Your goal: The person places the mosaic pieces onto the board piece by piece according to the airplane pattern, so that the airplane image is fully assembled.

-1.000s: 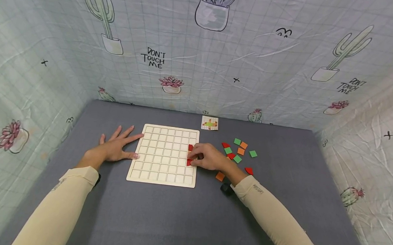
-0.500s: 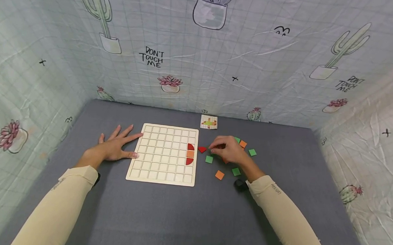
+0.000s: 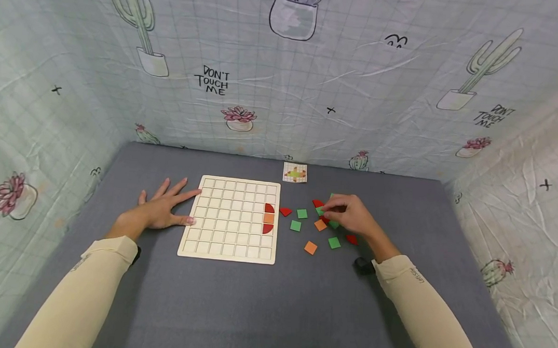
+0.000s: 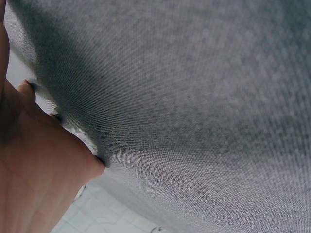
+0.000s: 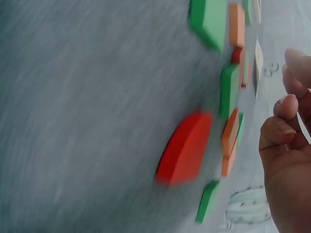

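Observation:
My left hand (image 3: pixel 165 210) lies spread, with thumb and a fingertip at the left edge of a cream grid board (image 3: pixel 224 249); only part of that hand (image 4: pixel 43 165) shows in the left wrist view. On the board's right side, an orange square tile (image 3: pixel 268 218) sits between a red quarter-round tile (image 3: pixel 269 208) and another red tile (image 3: pixel 268 229). My right hand (image 3: pixel 352 214) is over the scattered tiles, fingertips close to a green square tile (image 3: pixel 320 211). In the right wrist view its bent fingers (image 5: pixel 286 107) show nothing between them.
Between board and right hand lie a red tile (image 3: pixel 285 211) and two green squares, one (image 3: pixel 302 214) behind the other (image 3: pixel 295 225). An orange tile (image 3: pixel 310 247) and a green tile (image 3: pixel 334 243) lie nearer. A small pattern card (image 3: pixel 295 172) lies behind the board.
My right hand has left the board and moved right over the loose tiles. The orange tile shows uncovered; a red and two green tiles now lie beside the board. The left hand stays put.

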`<control>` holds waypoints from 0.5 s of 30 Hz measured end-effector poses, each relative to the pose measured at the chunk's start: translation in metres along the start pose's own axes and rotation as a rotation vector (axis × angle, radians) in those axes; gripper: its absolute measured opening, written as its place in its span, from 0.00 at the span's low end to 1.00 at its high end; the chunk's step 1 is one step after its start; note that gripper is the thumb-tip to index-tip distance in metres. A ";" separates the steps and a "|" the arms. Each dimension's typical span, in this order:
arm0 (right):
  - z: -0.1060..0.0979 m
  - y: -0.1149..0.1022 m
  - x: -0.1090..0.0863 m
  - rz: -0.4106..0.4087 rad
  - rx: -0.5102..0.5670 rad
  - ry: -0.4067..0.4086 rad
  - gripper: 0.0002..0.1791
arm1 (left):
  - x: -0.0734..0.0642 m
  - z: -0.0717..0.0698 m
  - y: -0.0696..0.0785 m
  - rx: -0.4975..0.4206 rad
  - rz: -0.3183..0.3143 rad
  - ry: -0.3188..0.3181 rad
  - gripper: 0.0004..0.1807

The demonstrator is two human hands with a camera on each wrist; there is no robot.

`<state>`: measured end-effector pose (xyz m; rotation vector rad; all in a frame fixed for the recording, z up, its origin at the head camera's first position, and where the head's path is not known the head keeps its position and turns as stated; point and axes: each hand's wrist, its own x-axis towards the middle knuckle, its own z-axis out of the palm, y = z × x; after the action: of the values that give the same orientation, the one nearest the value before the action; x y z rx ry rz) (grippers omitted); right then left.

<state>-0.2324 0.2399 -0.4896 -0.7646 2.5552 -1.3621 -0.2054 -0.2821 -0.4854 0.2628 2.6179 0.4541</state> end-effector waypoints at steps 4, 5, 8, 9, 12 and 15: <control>-0.010 0.007 -0.009 -0.012 0.003 0.036 0.06 | -0.001 0.000 0.001 0.000 -0.001 -0.001 0.54; -0.013 0.008 -0.010 -0.011 0.007 0.047 0.06 | -0.001 0.000 0.001 0.000 0.000 0.001 0.53; -0.020 0.013 -0.015 0.011 0.025 0.093 0.06 | -0.003 -0.001 0.002 0.001 0.004 0.004 0.54; -0.022 0.015 -0.016 0.023 0.025 0.110 0.06 | -0.003 -0.001 0.002 0.002 0.004 0.004 0.54; -0.027 0.022 -0.019 0.067 0.017 0.156 0.08 | -0.003 -0.001 0.002 0.007 0.008 0.004 0.54; -0.030 0.029 -0.020 0.121 -0.016 0.186 0.08 | -0.003 -0.001 0.002 0.006 0.009 0.004 0.53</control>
<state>-0.2362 0.2858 -0.4977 -0.4978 2.7048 -1.4369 -0.2033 -0.2811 -0.4824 0.2766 2.6239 0.4502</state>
